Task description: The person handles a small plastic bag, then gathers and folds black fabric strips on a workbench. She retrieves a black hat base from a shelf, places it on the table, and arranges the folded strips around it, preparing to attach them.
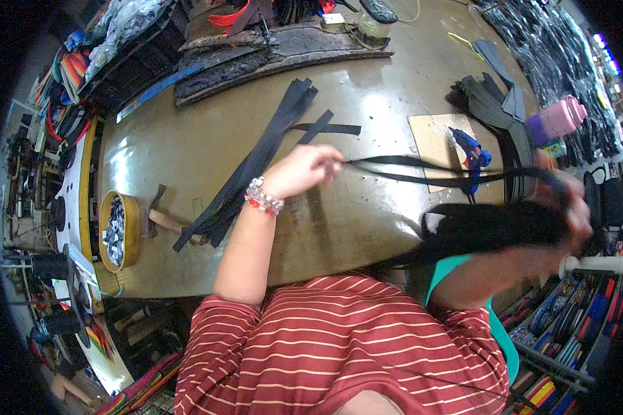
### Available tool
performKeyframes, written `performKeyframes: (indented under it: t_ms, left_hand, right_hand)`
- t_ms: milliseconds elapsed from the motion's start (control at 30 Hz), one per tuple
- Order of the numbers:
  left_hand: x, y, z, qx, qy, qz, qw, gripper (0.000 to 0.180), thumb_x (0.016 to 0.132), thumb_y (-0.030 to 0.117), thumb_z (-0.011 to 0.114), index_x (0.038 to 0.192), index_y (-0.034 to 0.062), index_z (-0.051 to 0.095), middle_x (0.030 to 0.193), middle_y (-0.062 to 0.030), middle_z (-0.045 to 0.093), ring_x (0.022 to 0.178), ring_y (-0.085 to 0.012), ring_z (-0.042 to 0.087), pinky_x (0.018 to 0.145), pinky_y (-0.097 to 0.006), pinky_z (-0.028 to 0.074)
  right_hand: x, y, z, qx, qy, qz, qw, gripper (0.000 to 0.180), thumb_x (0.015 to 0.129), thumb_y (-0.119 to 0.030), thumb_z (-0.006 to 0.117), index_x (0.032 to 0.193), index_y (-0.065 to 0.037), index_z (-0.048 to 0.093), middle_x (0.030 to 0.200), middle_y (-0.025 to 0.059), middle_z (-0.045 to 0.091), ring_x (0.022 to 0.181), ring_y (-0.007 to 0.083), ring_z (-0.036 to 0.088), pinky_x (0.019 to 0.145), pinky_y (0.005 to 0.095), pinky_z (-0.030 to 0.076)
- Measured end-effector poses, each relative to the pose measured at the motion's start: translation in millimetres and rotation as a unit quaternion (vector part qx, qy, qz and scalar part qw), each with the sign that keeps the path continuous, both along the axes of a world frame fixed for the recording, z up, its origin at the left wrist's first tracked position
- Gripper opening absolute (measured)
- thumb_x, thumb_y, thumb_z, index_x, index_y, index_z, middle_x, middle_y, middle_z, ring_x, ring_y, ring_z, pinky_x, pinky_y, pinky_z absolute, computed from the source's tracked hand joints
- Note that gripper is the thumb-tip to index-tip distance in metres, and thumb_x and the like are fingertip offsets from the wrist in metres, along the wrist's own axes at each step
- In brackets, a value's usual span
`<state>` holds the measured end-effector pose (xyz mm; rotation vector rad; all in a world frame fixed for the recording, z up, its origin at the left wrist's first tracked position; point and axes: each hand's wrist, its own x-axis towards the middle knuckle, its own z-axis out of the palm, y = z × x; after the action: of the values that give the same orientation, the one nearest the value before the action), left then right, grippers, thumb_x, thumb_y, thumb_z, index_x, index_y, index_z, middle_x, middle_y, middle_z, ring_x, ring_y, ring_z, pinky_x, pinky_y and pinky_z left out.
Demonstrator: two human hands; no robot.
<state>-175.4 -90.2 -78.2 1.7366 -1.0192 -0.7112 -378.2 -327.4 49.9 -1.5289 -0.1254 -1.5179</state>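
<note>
A thin black strap (pixel 429 166) stretches in a loop between my two hands, above the table. At its left end my left hand (pixel 304 169), with a beaded bracelet at the wrist, is closed on it. Far to the right my right hand (pixel 573 211) is smeared by motion; the strap's other end runs to it. A bundle of black straps (pixel 491 228) hangs from that hand toward the table's front edge. Beside my left hand lies a pile of long dark strips (pixel 256 162), with shorter pieces across its far end.
A hammer (pixel 166 218) and a yellow tub (pixel 123 238) of scraps stand left. A blue glue gun (pixel 472 155) rests on cardboard (pixel 429 135). Behind are dark strips (pixel 481 104), a pink-purple bottle (pixel 557 121), a worn board (pixel 284 66) and a jar (pixel 376 24).
</note>
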Motion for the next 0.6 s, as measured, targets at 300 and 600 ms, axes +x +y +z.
performKeyframes:
  t_ms: [300, 600]
  left_hand:
    - [17, -12, -34, 0.034, -0.296, 0.308, 0.904, 0.018, 0.074, 0.010, 0.067, 0.090, 0.0023, 0.063, 0.080, -0.0088, 0.062, 0.071, -0.0216, 0.060, 0.070, -0.031, 0.049]
    - [-18, -24, 3, -0.241, 0.219, 0.117, 0.938, 0.016, 0.088, 0.014, 0.060, 0.096, 0.0014, 0.057, 0.094, 0.0011, 0.060, 0.088, -0.0062, 0.053, 0.079, -0.024, 0.044]
  right_hand:
    - [-21, 31, 20, 0.285, 0.152, 0.328, 0.887, 0.018, 0.083, -0.017, 0.058, 0.089, -0.001, 0.058, 0.074, 0.0042, 0.050, 0.062, 0.0148, 0.046, 0.062, 0.0341, 0.034]
    - [105, 94, -126, 0.356, 0.319, 0.269, 0.836, 0.025, 0.078, -0.018, 0.072, 0.095, -0.003, 0.061, 0.077, 0.0016, 0.060, 0.058, 0.0074, 0.049, 0.051, 0.0218, 0.040]
